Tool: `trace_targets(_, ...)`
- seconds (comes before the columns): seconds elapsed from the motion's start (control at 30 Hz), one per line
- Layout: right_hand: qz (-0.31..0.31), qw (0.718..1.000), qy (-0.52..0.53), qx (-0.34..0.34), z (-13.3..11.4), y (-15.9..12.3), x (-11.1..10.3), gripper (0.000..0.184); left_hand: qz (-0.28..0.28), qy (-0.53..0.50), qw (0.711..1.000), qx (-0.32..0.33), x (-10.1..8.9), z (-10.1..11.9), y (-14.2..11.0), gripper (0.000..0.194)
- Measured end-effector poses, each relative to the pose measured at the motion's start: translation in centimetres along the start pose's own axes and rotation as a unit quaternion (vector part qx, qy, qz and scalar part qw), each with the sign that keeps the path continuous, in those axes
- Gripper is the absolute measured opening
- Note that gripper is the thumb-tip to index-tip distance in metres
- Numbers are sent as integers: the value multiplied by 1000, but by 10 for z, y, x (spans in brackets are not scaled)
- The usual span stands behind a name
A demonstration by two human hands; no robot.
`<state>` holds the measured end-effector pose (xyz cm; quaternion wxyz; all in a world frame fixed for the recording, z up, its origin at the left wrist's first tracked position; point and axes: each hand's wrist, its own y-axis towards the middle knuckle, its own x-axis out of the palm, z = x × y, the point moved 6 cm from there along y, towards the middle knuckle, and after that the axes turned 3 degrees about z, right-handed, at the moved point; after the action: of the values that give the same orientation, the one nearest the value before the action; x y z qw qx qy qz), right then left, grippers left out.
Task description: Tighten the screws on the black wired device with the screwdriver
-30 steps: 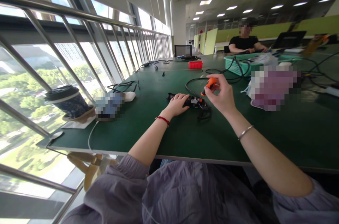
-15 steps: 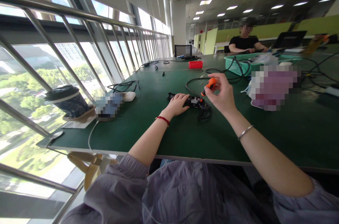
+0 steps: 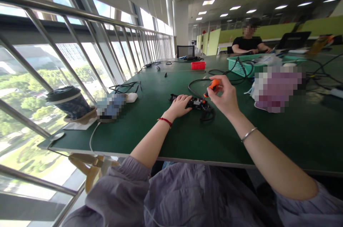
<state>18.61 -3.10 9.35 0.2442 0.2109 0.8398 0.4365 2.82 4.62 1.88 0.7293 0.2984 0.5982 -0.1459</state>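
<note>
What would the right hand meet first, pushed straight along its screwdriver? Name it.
Likely the black device: the screwdriver in the right hand has its tip at or near it; contact is unclear.

The right hand holds an orange screwdriver over a black device.

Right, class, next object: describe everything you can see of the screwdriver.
The screwdriver has a chunky handle, bright orange with black parts, that looks like plastic or rubber, and a thin, darker shaft. The fingers and thumb of the right hand grip the handle and hide part of it. It is tilted, handle up, with the shaft slanting down and to the left to the right-hand part of a black device on the green table. The tip is too small to make out.
</note>
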Motion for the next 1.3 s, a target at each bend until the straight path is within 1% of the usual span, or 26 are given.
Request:
trace_targets(0.17,-9,999,-45,14,3,0,-1,15,-2,-1,1000,1,1,0,0,59)
trace_targets(0.3,0,999,-54,7,3,0,-2,13,-2,5,1000,1,1,-1,0,58)
trace_targets(0.37,9,999,-43,-2,3,0,-2,15,-3,2,1000,2,1,-2,1,58)
trace_targets(0.5,5,1000,4,-17,1,-1,1,34,-1,-3,1000,3,2,-2,1,59)
trace_targets(0.57,1,1000,10,-18,1,-1,1,36,1,-1,1000,4,2,-2,1,59)
trace_targets(0.73,-13,999,-41,5,2,0,0,13,-3,-1,1000,4,2,-2,1,59)
trace_targets(0.8,-13,999,-49,10,3,0,-1,12,-4,-1,1000,3,1,-2,1,59)
trace_targets(0.87,-2,999,-42,1,2,0,-2,16,-4,0,1000,1,1,-1,1,58)
trace_targets(0.97,6,1000,-12,-16,0,0,-1,29,-2,0,1000,1,1,-1,1,58)
trace_targets(1.07,0,1000,5,-23,0,0,1,33,0,1,1000,2,2,-2,1,58)
trace_targets(1.13,0,1000,-3,-20,0,0,1,30,2,2,1000,3,2,-2,1,58)
trace_targets(1.23,0,999,-38,-10,0,0,-1,17,-1,2,1000,4,1,-1,1,59)
trace_targets(1.3,1,998,-54,-11,0,0,-2,11,-3,2,1000,2,0,0,0,59)
